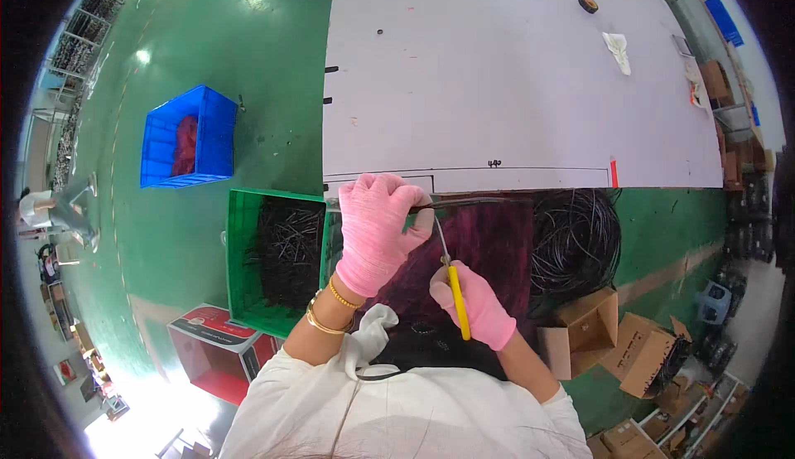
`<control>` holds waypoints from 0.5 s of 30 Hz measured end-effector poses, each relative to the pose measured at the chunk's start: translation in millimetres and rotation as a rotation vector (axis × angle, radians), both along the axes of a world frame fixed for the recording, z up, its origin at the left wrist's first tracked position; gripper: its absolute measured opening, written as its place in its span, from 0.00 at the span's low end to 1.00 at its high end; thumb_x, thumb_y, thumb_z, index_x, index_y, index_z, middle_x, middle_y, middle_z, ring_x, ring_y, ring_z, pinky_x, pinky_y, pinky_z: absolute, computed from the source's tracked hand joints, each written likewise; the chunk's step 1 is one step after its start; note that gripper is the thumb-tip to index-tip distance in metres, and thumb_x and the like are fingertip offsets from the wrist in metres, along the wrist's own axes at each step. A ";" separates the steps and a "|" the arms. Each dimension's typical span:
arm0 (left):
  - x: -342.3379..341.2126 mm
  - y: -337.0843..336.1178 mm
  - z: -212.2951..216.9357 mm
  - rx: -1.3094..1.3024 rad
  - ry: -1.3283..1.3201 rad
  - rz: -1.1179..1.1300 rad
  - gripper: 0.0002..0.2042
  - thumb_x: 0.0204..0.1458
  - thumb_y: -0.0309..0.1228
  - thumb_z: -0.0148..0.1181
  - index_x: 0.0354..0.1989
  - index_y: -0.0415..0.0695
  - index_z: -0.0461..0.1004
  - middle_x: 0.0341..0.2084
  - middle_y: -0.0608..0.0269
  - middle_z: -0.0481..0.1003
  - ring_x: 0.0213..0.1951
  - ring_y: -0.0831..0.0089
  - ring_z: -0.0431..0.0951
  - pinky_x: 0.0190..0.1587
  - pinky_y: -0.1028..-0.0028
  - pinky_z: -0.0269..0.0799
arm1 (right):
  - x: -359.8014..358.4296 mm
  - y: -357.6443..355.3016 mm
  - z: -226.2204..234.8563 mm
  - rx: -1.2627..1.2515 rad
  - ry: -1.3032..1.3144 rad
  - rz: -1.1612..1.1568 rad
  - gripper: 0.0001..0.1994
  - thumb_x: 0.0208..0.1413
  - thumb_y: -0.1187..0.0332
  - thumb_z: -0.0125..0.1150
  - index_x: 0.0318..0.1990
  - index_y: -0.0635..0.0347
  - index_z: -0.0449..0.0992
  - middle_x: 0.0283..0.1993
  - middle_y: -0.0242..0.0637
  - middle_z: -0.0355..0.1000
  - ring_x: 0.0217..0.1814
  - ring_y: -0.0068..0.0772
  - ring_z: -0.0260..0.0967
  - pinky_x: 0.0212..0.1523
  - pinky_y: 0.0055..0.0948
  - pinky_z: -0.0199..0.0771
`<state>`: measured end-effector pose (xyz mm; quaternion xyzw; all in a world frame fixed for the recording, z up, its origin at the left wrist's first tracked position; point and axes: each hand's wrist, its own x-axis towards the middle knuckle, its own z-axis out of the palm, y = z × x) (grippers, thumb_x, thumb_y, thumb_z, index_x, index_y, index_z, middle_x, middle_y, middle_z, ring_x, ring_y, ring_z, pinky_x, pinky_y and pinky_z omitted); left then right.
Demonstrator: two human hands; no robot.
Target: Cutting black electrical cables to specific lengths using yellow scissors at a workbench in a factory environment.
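Note:
My left hand [373, 231], in a pink glove, is closed on a black cable [476, 201] at the table's near edge. Thumb and forefinger pinch it, and it runs rightward along that edge. My right hand [487, 308], also gloved in pink, grips yellow-handled scissors [458, 301]. Their metal blades point up to the cable just right of my left fingertips; whether they touch it I cannot tell. To the right, a large coil of black cable [577, 242] hangs or lies below the table edge. Left of my left hand, a green crate [241, 260] holds many short black pieces [290, 243].
The white table [513, 86] bears marked lines, a tape roll [588, 3] and a white cloth [617, 51]. A blue crate [217, 136] with reddish material stands on the green floor. Cardboard boxes [592, 326] are at lower right, a red-and-grey box [224, 339] at lower left. A person [58, 210] is far left.

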<state>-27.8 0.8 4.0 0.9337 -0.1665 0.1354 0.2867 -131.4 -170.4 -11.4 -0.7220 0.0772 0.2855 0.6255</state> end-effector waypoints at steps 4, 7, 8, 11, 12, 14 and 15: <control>-6.8 -0.2 3.4 0.046 -0.034 0.025 0.11 0.35 0.29 0.67 0.29 0.56 0.77 0.30 0.71 0.72 0.39 0.64 0.72 0.43 0.62 0.62 | -3.9 0.4 -22.5 0.030 0.084 0.039 0.02 0.62 0.73 0.52 0.37 0.59 0.69 0.30 0.25 0.63 0.28 0.16 0.59 0.32 0.18 0.64; -9.4 1.0 4.1 0.070 -0.054 0.031 0.10 0.35 0.29 0.67 0.29 0.57 0.77 0.30 0.72 0.72 0.39 0.64 0.72 0.43 0.62 0.62 | -1.3 8.2 -7.1 -0.080 -0.065 0.047 0.04 0.64 0.71 0.48 0.38 0.59 0.69 0.30 0.26 0.64 0.27 0.18 0.60 0.30 0.19 0.64; -9.7 0.9 4.9 0.075 -0.062 0.026 0.10 0.35 0.30 0.67 0.28 0.57 0.77 0.30 0.72 0.72 0.38 0.64 0.72 0.42 0.62 0.61 | -1.1 8.6 -6.7 -0.082 -0.067 0.047 0.04 0.64 0.71 0.48 0.38 0.59 0.69 0.30 0.26 0.64 0.27 0.18 0.60 0.30 0.19 0.64; -9.7 0.1 7.0 0.075 -0.045 0.023 0.09 0.35 0.30 0.67 0.27 0.57 0.77 0.30 0.72 0.72 0.38 0.65 0.72 0.42 0.62 0.62 | -0.5 9.7 -5.3 -0.043 -0.038 0.028 0.04 0.64 0.71 0.47 0.38 0.59 0.69 0.31 0.26 0.65 0.27 0.19 0.62 0.30 0.20 0.65; -9.4 -0.3 7.4 0.073 -0.046 0.023 0.09 0.35 0.30 0.67 0.27 0.57 0.77 0.30 0.72 0.72 0.38 0.65 0.72 0.42 0.62 0.62 | -0.2 10.6 -3.2 -0.007 0.015 -0.014 0.04 0.63 0.70 0.49 0.37 0.60 0.69 0.30 0.26 0.65 0.27 0.19 0.63 0.30 0.20 0.65; -9.1 -0.6 7.6 0.067 -0.053 0.024 0.09 0.35 0.30 0.68 0.26 0.57 0.77 0.30 0.72 0.72 0.38 0.65 0.72 0.41 0.63 0.62 | 2.3 12.2 5.0 0.030 0.068 -0.055 0.05 0.62 0.69 0.51 0.37 0.60 0.69 0.30 0.26 0.65 0.27 0.19 0.63 0.30 0.21 0.65; -9.1 -0.5 7.1 0.068 -0.053 0.026 0.09 0.35 0.30 0.68 0.26 0.57 0.77 0.30 0.72 0.72 0.38 0.65 0.72 0.41 0.63 0.62 | 5.9 12.8 12.9 0.019 0.118 -0.052 0.06 0.61 0.67 0.52 0.36 0.60 0.69 0.29 0.27 0.65 0.27 0.20 0.64 0.29 0.21 0.66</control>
